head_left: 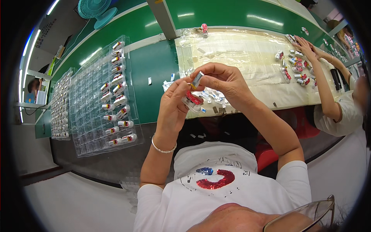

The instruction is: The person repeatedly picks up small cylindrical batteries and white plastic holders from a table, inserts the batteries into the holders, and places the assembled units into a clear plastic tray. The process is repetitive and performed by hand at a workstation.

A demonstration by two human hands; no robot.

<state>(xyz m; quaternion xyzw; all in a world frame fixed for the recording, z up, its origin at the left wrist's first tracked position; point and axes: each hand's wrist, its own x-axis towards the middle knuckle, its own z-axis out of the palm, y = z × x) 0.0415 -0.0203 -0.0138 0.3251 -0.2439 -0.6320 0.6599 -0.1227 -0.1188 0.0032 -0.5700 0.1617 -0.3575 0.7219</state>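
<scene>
In front of my chest both hands are raised over the table's near edge. My left hand (172,101), with a bracelet on the wrist, is closed around a small part with a white and clear casing and red wrapping (193,99). My right hand (228,83) pinches a small flat silvery block with a yellow edge (197,79) between thumb and forefinger. The block is just above the red part, and the left fingertips come close to it. Whether the two pieces are joined cannot be seen. White and blue paper scraps (214,96) lie beneath my hands.
On the left, a clear plastic tray (87,104) holds several similar parts along its right side; another filled tray (62,104) stands beyond. A co-worker's hands (307,50) work at the right beside a cluster of parts (297,63). A metal post (162,17) rises behind.
</scene>
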